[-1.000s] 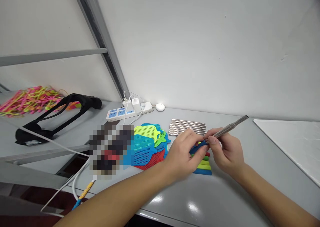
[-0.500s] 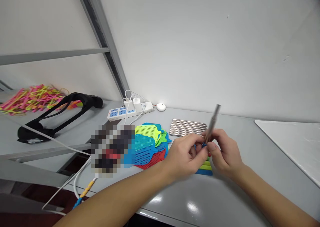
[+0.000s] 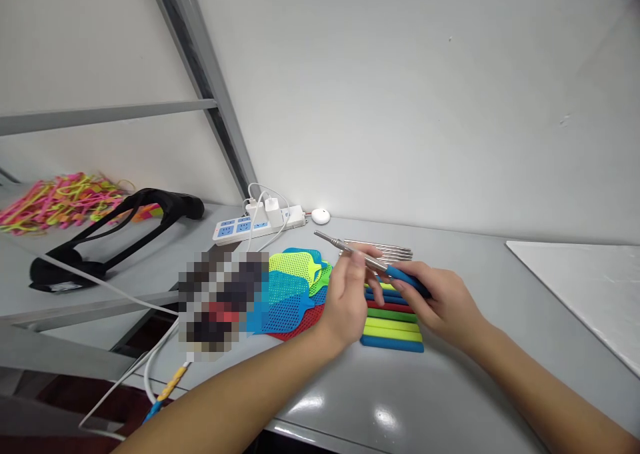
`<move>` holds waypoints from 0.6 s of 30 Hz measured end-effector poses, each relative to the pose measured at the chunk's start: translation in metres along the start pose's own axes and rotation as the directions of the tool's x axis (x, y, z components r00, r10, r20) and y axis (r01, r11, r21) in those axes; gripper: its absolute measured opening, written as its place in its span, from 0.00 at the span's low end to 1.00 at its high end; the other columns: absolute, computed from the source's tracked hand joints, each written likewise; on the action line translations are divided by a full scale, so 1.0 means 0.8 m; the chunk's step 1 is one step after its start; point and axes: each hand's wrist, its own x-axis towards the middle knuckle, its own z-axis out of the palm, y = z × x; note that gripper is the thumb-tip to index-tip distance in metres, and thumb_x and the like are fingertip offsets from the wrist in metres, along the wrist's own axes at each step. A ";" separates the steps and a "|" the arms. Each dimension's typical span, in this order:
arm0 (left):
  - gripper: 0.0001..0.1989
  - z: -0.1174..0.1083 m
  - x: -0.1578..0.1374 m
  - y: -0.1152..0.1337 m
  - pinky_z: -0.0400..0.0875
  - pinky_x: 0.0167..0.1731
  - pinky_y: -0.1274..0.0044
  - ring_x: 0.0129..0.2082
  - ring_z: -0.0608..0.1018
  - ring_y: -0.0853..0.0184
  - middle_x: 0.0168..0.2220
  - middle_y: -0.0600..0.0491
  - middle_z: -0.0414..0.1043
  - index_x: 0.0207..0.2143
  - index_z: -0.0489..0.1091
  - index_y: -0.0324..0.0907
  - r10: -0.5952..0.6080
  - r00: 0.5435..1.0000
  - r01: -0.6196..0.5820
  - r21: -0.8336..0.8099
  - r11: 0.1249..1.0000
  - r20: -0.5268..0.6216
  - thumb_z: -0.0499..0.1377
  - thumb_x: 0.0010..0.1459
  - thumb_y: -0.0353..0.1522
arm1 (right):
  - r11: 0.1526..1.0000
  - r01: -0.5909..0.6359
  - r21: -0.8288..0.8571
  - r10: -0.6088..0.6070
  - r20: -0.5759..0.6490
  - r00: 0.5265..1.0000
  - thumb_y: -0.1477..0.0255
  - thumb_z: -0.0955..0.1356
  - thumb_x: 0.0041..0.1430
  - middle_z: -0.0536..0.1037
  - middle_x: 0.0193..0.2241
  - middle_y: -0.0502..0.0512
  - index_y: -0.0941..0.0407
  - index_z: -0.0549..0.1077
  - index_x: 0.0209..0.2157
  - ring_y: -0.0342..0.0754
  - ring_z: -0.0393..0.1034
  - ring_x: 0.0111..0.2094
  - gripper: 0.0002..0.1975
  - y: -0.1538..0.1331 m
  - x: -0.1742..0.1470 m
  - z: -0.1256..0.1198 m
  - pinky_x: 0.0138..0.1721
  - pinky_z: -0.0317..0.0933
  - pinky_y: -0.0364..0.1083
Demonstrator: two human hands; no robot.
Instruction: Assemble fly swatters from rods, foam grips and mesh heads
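A silver telescopic rod (image 3: 374, 262) with a blue grip sleeve (image 3: 406, 279) on its lower end slants up to the left above the table. My right hand (image 3: 447, 301) is closed around the blue sleeve. My left hand (image 3: 347, 304) holds the metal part, thumb on top and the other fingers loosely curled beneath. Below the hands lies a row of blue, red, green and yellow grip sleeves (image 3: 393, 331). Behind them are several more metal rods (image 3: 400, 253), partly hidden by my left hand. Perforated fly swatter heads (image 3: 287, 301) in blue, yellow, green and red overlap left of my left hand.
A white power strip (image 3: 295, 215) with plugged-in chargers stands near the wall, beside a small white case (image 3: 321, 216). Leftward are a black frame-like object (image 3: 150, 234), a pile of pink and yellow strips (image 3: 65, 204) and a pixelated patch. A white sheet (image 3: 575, 281) lies right.
The rod has swung from nearly upright to slanting left, and its blue sleeve is now plainly visible. My left hand has shifted left along the metal; my right hand now wraps the sleeve.
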 end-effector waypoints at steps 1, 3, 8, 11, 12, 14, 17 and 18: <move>0.23 -0.002 0.003 0.000 0.67 0.21 0.78 0.19 0.71 0.74 0.29 0.56 0.67 0.40 0.66 0.42 0.013 1.000 -0.013 -0.011 1.000 -0.027 0.43 0.67 0.49 | 0.998 0.033 -0.049 -0.034 -0.025 0.999 0.71 0.63 0.66 0.74 0.21 0.44 0.53 0.70 0.44 0.40 0.63 0.18 0.07 0.002 0.000 0.000 0.23 0.55 0.40; 0.25 -0.007 0.008 0.000 0.65 0.21 0.78 0.18 0.69 0.74 0.28 0.56 0.66 0.38 0.67 0.43 0.049 0.995 -0.051 -0.028 0.998 -0.082 0.41 0.67 0.50 | 0.989 0.086 -0.117 -0.091 -0.037 0.995 0.71 0.64 0.66 0.73 0.21 0.45 0.54 0.71 0.41 0.41 0.63 0.19 0.05 0.005 0.000 0.001 0.24 0.55 0.41; 0.26 -0.015 0.019 -0.001 0.68 0.31 0.78 0.29 0.71 0.70 0.29 0.54 0.66 0.35 0.70 0.42 0.142 0.966 -0.156 -0.048 0.987 -0.216 0.42 0.67 0.50 | 0.978 0.149 -0.144 -0.157 -0.043 0.987 0.71 0.63 0.66 0.72 0.20 0.45 0.56 0.71 0.41 0.40 0.62 0.19 0.06 0.007 0.000 0.002 0.25 0.54 0.40; 0.26 -0.014 0.020 -0.001 0.68 0.36 0.77 0.32 0.72 0.69 0.30 0.53 0.70 0.34 0.72 0.41 0.128 0.960 -0.142 -0.036 0.989 -0.250 0.43 0.68 0.48 | 0.978 0.153 -0.140 -0.163 -0.058 0.985 0.72 0.64 0.66 0.71 0.19 0.44 0.57 0.71 0.41 0.40 0.62 0.19 0.06 0.005 0.000 0.004 0.24 0.54 0.40; 0.25 -0.013 0.019 -0.001 0.68 0.36 0.76 0.32 0.73 0.68 0.30 0.52 0.71 0.33 0.72 0.41 0.127 0.960 -0.139 -0.031 0.990 -0.251 0.44 0.69 0.47 | 0.980 0.150 -0.134 -0.159 -0.063 0.985 0.72 0.64 0.66 0.72 0.19 0.45 0.57 0.71 0.41 0.40 0.62 0.19 0.06 0.004 -0.001 0.005 0.24 0.54 0.40; 0.25 -0.009 0.017 0.001 0.68 0.36 0.74 0.31 0.74 0.67 0.29 0.51 0.72 0.32 0.73 0.41 0.139 0.959 -0.149 -0.022 0.989 -0.247 0.43 0.69 0.44 | 0.983 0.144 -0.116 -0.151 -0.061 0.987 0.71 0.64 0.66 0.73 0.20 0.46 0.57 0.71 0.40 0.40 0.62 0.19 0.06 0.001 -0.001 0.007 0.24 0.54 0.40; 0.26 -0.001 0.011 0.003 0.68 0.35 0.73 0.30 0.74 0.66 0.26 0.51 0.73 0.27 0.70 0.41 0.173 0.952 -0.191 -0.050 0.980 -0.252 0.41 0.70 0.41 | 0.990 0.125 -0.064 -0.126 -0.025 0.992 0.70 0.62 0.67 0.76 0.22 0.48 0.56 0.72 0.39 0.40 0.64 0.20 0.07 -0.006 -0.002 0.010 0.25 0.55 0.40; 0.26 0.002 0.009 0.004 0.69 0.34 0.72 0.29 0.74 0.66 0.25 0.51 0.73 0.25 0.69 0.41 0.176 0.950 -0.199 -0.067 0.978 -0.258 0.40 0.70 0.40 | 0.994 0.106 -0.033 -0.106 0.000 0.994 0.70 0.62 0.68 0.77 0.23 0.48 0.56 0.72 0.39 0.40 0.65 0.21 0.08 -0.010 -0.002 0.010 0.25 0.55 0.40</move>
